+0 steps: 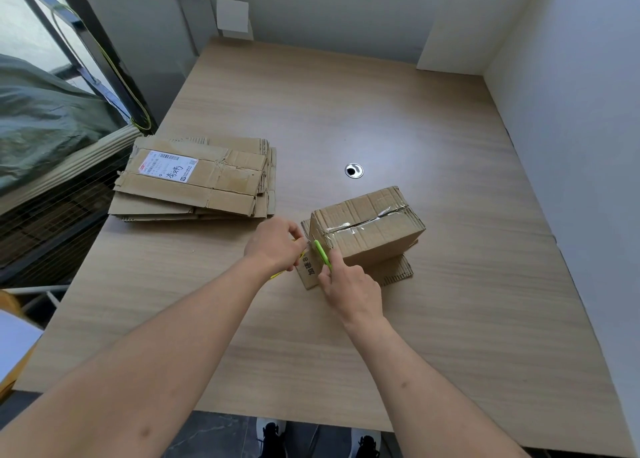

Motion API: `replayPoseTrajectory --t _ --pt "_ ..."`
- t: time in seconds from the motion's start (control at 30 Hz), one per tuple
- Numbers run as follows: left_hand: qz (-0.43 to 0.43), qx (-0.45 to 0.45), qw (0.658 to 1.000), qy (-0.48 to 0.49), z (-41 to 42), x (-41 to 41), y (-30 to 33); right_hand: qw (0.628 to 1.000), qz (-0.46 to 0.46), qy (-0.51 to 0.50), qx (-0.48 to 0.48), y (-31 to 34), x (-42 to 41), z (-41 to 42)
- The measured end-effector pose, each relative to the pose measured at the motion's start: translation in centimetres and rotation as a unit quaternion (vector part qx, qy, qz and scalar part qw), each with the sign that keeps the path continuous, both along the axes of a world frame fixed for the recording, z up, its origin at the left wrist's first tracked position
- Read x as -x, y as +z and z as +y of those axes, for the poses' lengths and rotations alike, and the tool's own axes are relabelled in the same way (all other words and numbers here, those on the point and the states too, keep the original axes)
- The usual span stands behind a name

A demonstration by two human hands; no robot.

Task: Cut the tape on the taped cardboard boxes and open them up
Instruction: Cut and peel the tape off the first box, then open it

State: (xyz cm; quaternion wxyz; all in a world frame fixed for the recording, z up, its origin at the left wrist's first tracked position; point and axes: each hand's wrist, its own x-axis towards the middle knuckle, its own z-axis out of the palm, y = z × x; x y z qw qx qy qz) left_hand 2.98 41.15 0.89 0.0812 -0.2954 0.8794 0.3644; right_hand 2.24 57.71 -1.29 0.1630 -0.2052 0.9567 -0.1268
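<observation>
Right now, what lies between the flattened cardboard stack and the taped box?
Head view: only bare table separates the flattened cardboard stack from the taped box.

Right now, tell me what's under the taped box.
The taped box sits on flattened cardboard, printed at its near-left end. Anything beneath the box's middle is hidden.

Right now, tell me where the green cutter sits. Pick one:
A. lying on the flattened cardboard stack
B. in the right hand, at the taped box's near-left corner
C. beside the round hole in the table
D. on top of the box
B: the right hand grips the green cutter against the near-left corner of the taped box, while the left hand pinches there too.
</observation>
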Motion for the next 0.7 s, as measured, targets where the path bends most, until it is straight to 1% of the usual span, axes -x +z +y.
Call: replayPoseTrajectory --t 0.1,0.23,0.4,0.5,0.57,0.7 --pt "0.003 0.016 1.000 -0.014 0.3 0.2 0.0 1.000 0.002 0.001 -0.010 0.1 0.3 -0.3" --pt "0.031 0.034 0.998 -0.048 0.5 0.1 -0.1 1.000 0.000 0.002 -0.010 0.2 0.6 -0.3" --pt "0.063 0.097 0.989 -0.087 0.3 -0.7 -0.5 1.000 0.017 0.019 -0.016 0.6 0.8 -0.5" --pt "0.068 0.156 0.978 -0.122 0.2 -0.9 -0.9 0.999 0.028 0.030 -0.020 0.7 0.7 -0.8" --pt "0.080 0.179 0.970 -0.142 0.2 -1.1 -1.0 0.999 0.030 0.035 -0.026 0.9 0.9 -1.1" --pt "0.132 0.183 0.964 -0.140 0.1 -1.2 -0.7 0.997 0.010 0.029 -0.064 0.4 1.2 -0.7"
